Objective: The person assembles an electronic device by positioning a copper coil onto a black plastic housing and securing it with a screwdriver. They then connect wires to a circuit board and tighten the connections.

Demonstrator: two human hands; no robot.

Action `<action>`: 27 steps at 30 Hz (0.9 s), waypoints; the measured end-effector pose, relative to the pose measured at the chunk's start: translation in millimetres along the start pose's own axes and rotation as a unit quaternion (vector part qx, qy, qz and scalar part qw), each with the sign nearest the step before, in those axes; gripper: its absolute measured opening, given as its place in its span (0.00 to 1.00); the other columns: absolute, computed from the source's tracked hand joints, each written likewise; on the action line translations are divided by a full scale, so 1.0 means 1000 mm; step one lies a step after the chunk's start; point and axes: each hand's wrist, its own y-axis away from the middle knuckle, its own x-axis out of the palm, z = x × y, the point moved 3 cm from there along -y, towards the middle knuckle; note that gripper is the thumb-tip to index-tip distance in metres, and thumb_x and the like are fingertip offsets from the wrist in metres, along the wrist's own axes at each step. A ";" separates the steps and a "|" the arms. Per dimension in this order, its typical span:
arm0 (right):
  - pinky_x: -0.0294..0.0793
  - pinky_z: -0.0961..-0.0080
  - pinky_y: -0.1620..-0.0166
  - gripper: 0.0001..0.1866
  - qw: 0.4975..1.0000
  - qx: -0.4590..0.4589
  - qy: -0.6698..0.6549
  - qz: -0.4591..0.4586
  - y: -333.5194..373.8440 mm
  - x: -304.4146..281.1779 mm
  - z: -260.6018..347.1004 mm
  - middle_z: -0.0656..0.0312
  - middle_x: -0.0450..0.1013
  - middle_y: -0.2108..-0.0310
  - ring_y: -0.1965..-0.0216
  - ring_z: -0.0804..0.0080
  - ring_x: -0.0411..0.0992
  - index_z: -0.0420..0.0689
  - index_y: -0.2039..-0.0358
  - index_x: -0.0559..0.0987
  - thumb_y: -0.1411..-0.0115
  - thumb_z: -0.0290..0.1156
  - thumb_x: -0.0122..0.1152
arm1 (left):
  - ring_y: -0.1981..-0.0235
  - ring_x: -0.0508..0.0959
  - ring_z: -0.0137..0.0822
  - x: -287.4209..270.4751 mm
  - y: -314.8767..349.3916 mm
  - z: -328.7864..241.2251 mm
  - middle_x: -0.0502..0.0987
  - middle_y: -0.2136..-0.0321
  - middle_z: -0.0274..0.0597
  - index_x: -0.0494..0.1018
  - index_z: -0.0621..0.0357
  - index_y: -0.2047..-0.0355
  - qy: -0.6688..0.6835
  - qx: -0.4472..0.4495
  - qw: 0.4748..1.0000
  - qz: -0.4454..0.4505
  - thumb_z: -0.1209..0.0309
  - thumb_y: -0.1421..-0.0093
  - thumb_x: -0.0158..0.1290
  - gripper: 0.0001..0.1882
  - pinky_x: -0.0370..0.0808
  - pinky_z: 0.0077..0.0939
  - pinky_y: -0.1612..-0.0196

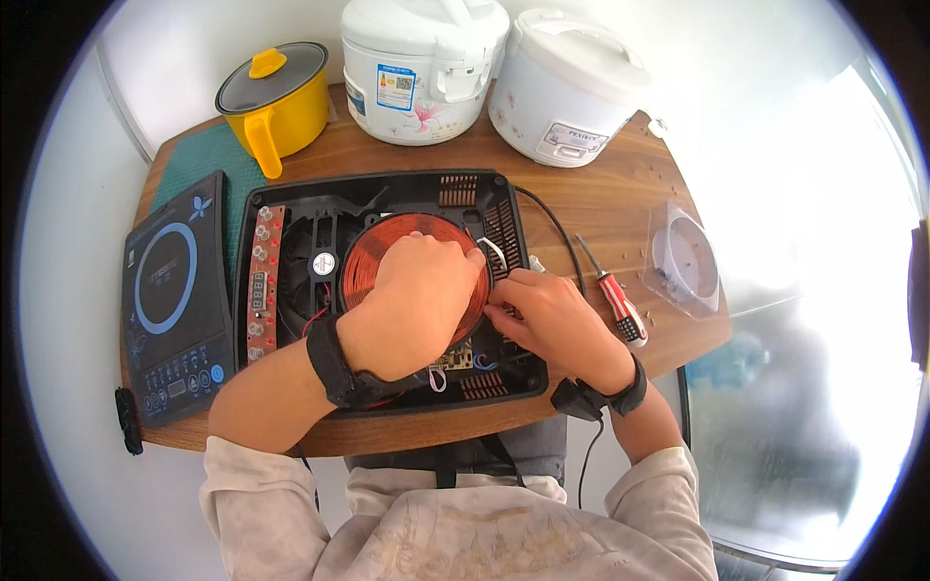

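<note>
In front of me lies the black base of an opened induction cooker (531, 373), its inner parts bare. A round copper coil (373, 254) fills its middle. My left hand (423, 295) rests over the coil, fingers curled down toward its right side; the fingertips are mostly hidden. At the coil's right edge my right hand (560, 315) has its thumb and index finger pressed together, and what is between them is too small to make out. A white wire (494, 252) loops just above these fingers. Along the left side runs a red-brown control board (260, 290) with a small display.
The cooker's black top panel (165, 281) leans at the left over a green mat (199, 160). A yellow pot (281, 111) and two white rice cookers (412, 87) stand at the back. On the right lie a red-handled screwdriver (620, 308), a clear plastic dish (686, 259) and several loose screws.
</note>
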 end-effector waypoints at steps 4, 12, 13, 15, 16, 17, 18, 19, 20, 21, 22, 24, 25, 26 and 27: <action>0.76 0.56 0.61 0.05 1.000 0.001 -0.019 -0.019 0.004 -0.004 0.001 0.51 0.74 0.70 0.66 0.46 0.75 0.39 0.65 0.78 0.40 0.26 0.64 | 0.58 0.85 0.50 0.000 0.001 -0.001 0.84 0.65 0.49 0.74 0.56 0.45 0.002 0.004 1.000 -0.007 0.69 0.54 0.71 0.34 0.84 0.40 0.58; 0.76 0.57 0.61 0.05 1.000 -0.006 -0.022 -0.008 0.003 0.003 -0.003 0.52 0.74 0.70 0.66 0.48 0.76 0.39 0.66 0.77 0.40 0.26 0.64 | 0.57 0.85 0.51 0.001 -0.001 0.000 0.84 0.64 0.49 0.74 0.55 0.43 -0.006 0.006 1.000 -0.002 0.68 0.55 0.71 0.36 0.84 0.40 0.59; 0.76 0.58 0.61 0.06 1.000 -0.008 -0.011 -0.008 0.002 0.002 -0.002 0.52 0.74 0.70 0.66 0.49 0.76 0.39 0.66 0.77 0.40 0.27 0.64 | 0.57 0.85 0.51 0.001 -0.001 -0.001 0.84 0.64 0.50 0.73 0.55 0.43 -0.006 0.010 1.000 0.001 0.68 0.55 0.71 0.36 0.84 0.40 0.59; 0.76 0.58 0.62 0.07 1.000 -0.012 0.010 -0.008 0.002 0.004 0.000 0.52 0.74 0.70 0.66 0.49 0.76 0.39 0.67 0.77 0.39 0.28 0.64 | 0.57 0.85 0.51 0.000 0.002 0.000 0.84 0.65 0.50 0.73 0.55 0.42 -0.002 -0.005 1.000 0.005 0.68 0.55 0.71 0.37 0.84 0.40 0.59; 0.76 0.58 0.62 0.08 1.000 -0.014 0.024 -0.010 0.002 0.005 -0.001 0.52 0.74 0.71 0.66 0.50 0.77 0.39 0.67 0.77 0.38 0.30 0.64 | 0.57 0.85 0.51 0.000 0.001 0.000 0.84 0.65 0.50 0.73 0.54 0.42 0.001 -0.010 1.000 0.002 0.68 0.55 0.71 0.37 0.84 0.40 0.59; 0.76 0.59 0.62 0.09 0.999 -0.015 0.038 -0.011 0.002 0.006 -0.003 0.52 0.73 0.71 0.67 0.50 0.77 0.38 0.68 0.77 0.37 0.31 0.63 | 0.57 0.85 0.51 0.003 -0.001 0.001 0.84 0.65 0.51 0.73 0.54 0.41 -0.001 -0.002 1.000 -0.014 0.68 0.56 0.71 0.39 0.83 0.40 0.59; 0.76 0.58 0.63 0.09 0.999 -0.020 0.039 -0.016 0.004 0.007 -0.003 0.52 0.73 0.71 0.67 0.50 0.77 0.38 0.68 0.77 0.37 0.32 0.63 | 0.57 0.85 0.51 0.005 -0.001 0.000 0.84 0.65 0.51 0.73 0.54 0.41 -0.001 -0.001 1.000 -0.013 0.68 0.56 0.71 0.39 0.83 0.39 0.59; 0.76 0.58 0.63 0.10 0.999 -0.027 0.039 -0.023 0.006 0.008 -0.002 0.52 0.73 0.72 0.67 0.50 0.77 0.38 0.68 0.77 0.36 0.33 0.63 | 0.57 0.85 0.51 0.005 -0.001 0.000 0.84 0.65 0.52 0.73 0.55 0.41 -0.003 -0.003 1.000 -0.012 0.68 0.57 0.71 0.39 0.83 0.39 0.59; 0.77 0.58 0.63 0.11 0.998 -0.034 0.038 -0.029 0.008 0.006 -0.001 0.52 0.73 0.72 0.67 0.50 0.77 0.38 0.68 0.77 0.35 0.34 0.63 | 0.57 0.85 0.51 0.005 -0.001 0.000 0.84 0.65 0.52 0.73 0.55 0.40 -0.005 -0.004 1.000 -0.012 0.68 0.57 0.71 0.40 0.83 0.39 0.58; 0.77 0.57 0.64 0.11 0.998 -0.036 0.017 -0.040 0.009 0.000 -0.002 0.53 0.74 0.71 0.68 0.50 0.77 0.40 0.68 0.77 0.35 0.35 0.64 | 0.57 0.85 0.51 0.003 -0.002 -0.001 0.84 0.66 0.52 0.72 0.56 0.40 -0.005 0.005 1.000 -0.023 0.68 0.57 0.72 0.41 0.83 0.39 0.58; 0.77 0.58 0.64 0.10 0.998 -0.013 0.016 -0.067 0.011 -0.007 -0.003 0.53 0.74 0.70 0.68 0.50 0.77 0.40 0.67 0.78 0.35 0.35 0.64 | 0.57 0.85 0.51 0.004 0.000 0.000 0.84 0.67 0.51 0.72 0.56 0.40 -0.003 0.003 1.000 -0.026 0.68 0.57 0.71 0.41 0.83 0.39 0.58; 0.77 0.58 0.64 0.09 0.992 0.033 0.013 -0.119 0.019 -0.026 -0.007 0.53 0.75 0.69 0.67 0.50 0.77 0.41 0.66 0.79 0.35 0.34 0.65 | 0.58 0.84 0.51 0.004 0.001 0.001 0.84 0.69 0.51 0.73 0.57 0.40 0.000 0.000 0.999 -0.033 0.68 0.57 0.71 0.41 0.83 0.39 0.58; 0.77 0.58 0.65 0.09 0.983 0.077 0.028 -0.163 0.027 -0.034 -0.014 0.54 0.76 0.68 0.68 0.50 0.77 0.43 0.63 0.80 0.36 0.35 0.66 | 0.58 0.84 0.51 0.004 0.002 0.002 0.84 0.69 0.50 0.73 0.57 0.40 -0.002 -0.001 1.000 -0.028 0.68 0.57 0.71 0.40 0.83 0.39 0.58; 0.77 0.59 0.64 0.10 0.976 0.124 0.079 -0.163 0.038 -0.042 -0.022 0.55 0.76 0.68 0.67 0.51 0.77 0.43 0.61 0.80 0.37 0.36 0.67 | 0.58 0.84 0.51 0.003 0.002 0.001 0.84 0.70 0.50 0.73 0.57 0.40 -0.002 0.000 1.000 -0.022 0.69 0.57 0.71 0.40 0.83 0.39 0.59; 0.77 0.59 0.63 0.11 0.964 0.168 0.130 -0.162 0.050 -0.051 -0.032 0.55 0.77 0.67 0.66 0.51 0.78 0.44 0.60 0.80 0.37 0.37 0.67 | 0.58 0.84 0.51 0.002 0.001 0.001 0.84 0.70 0.49 0.73 0.57 0.40 -0.001 0.001 1.000 -0.017 0.69 0.57 0.71 0.40 0.83 0.39 0.59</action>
